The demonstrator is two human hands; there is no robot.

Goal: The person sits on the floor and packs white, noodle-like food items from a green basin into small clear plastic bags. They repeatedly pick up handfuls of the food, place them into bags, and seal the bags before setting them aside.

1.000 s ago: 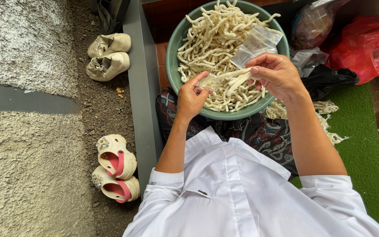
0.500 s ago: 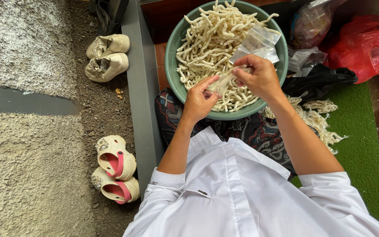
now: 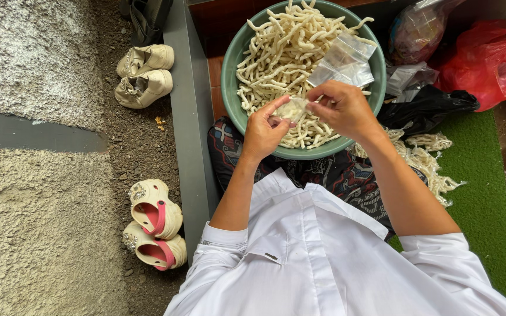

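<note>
Small clear plastic bag (image 3: 293, 109), pinched between the fingertip grip of the left hand (image 3: 263, 130) and right hand (image 3: 342, 108) above the green basin (image 3: 229, 88) of pale noodle-like strips (image 3: 276, 52), looks slippery and could drop or spill its contents.

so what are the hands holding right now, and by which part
Both hands pinch a small clear plastic bag of pale strips over the green basin: the left hand at its left edge, the right hand at its right edge.
</note>
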